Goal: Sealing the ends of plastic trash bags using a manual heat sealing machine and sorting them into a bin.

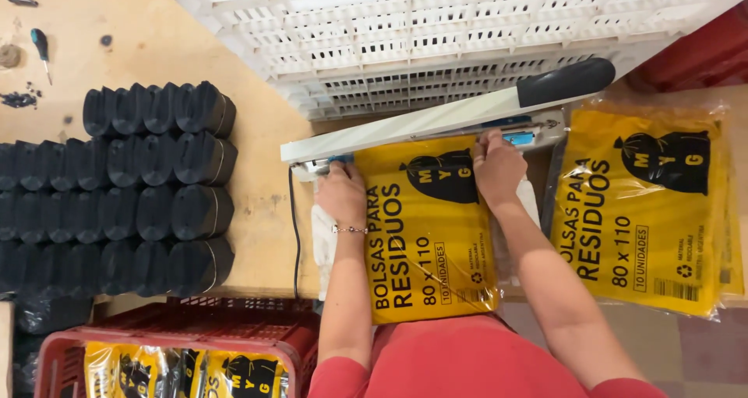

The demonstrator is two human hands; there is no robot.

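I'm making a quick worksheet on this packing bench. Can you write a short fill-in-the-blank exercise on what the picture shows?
1. Both hands, left hand and right hand, hold a packet coloured ____.
2. The packet's top edge lies under the raised arm of the ____.
3. The rolls stacked on the left are ____.
4. The crate at bottom left is ____.

Missing words: yellow; heat sealer; black; red

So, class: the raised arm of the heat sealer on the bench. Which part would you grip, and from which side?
Grip the sealer arm by its dark padded handle at the free, raised end, probably from above. The other end is hinged at the base, and both hands hold the yellow packet beneath.
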